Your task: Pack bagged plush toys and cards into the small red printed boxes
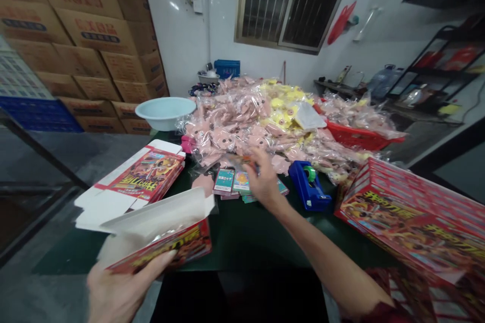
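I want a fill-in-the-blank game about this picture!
1. The open box is in the person's ____ hand.
2. The tape dispenser is mostly ____ in colour.
3. Pink and ____ wrapped items are heaped on the table.

Missing words: left; blue; yellow.

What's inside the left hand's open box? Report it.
The open box, held in the left hand, shows shiny, plastic-like material inside. Anything lower, including the bottom, is hidden behind the front wall.
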A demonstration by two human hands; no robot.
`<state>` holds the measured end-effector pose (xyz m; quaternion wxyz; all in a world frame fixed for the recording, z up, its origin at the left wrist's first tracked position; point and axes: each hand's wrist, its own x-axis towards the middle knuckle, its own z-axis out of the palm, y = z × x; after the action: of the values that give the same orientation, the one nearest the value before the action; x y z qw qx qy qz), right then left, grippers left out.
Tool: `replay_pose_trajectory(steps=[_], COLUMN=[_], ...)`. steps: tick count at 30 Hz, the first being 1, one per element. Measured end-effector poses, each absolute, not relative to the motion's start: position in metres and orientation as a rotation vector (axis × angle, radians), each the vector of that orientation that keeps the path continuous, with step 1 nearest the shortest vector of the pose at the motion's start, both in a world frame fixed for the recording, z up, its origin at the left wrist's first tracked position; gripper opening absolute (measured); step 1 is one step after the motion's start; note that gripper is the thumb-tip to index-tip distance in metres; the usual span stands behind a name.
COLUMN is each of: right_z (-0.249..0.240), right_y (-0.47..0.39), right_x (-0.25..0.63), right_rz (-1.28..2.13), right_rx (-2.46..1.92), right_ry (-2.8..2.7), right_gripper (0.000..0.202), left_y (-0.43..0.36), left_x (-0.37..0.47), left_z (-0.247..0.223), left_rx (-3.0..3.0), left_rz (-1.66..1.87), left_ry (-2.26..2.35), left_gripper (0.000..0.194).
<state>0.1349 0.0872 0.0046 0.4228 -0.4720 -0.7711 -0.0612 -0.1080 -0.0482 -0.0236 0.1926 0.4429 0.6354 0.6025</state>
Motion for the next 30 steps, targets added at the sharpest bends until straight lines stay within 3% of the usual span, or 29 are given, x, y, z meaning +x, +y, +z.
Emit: replay_pose_trajectory(steps=[3, 7, 12, 17, 20, 23, 30], right_z=[0.055, 0.085, 0.073, 0.065, 0.051, 0.026, 0.000], right_y=[0.048, -0.006, -0.014, -0.008, -0.017, -0.025, -0.025], right_x=[0.160, 0.173, 0.163, 0.152, 0.139, 0.127, 0.122], right_rz=[0.161, 0.291, -0.173, -0.403, -0.533, -0.533, -0.348], right_rx=[-0.964, -0.828, -0.739, -0.730, -0.880, -0.943, -0.891], right_ry=[-1.534, -1.724, -1.964, -2.175, -2.174, -2.149, -1.972], right_gripper=[0.036, 0.040, 0.051, 0.030, 0.043, 0.054, 0.051], left_y=[-0.034, -0.022, -0.024, -0.027, -0.026, -0.024, -0.027], left_x=[-0.081, -0.049, -0.036, -0.038, -0.039, -0.038, -0.026], left_z=[-0.025, -0.028, -0.025, -0.027, -0.031, -0.035, -0.035], left_rx=[1.283, 1.330, 1.395, 1.416, 1.429, 1.378, 1.181], left_rz=[1.542, 1.362, 1.317, 1.318, 1.333, 1.409, 1.646], left_ry=[1.479, 1.211, 1.058, 1.054, 1.096, 1.098, 1.058], left_gripper=[0.030, 0.029, 0.031, 0.030, 0.027, 0.029, 0.058])
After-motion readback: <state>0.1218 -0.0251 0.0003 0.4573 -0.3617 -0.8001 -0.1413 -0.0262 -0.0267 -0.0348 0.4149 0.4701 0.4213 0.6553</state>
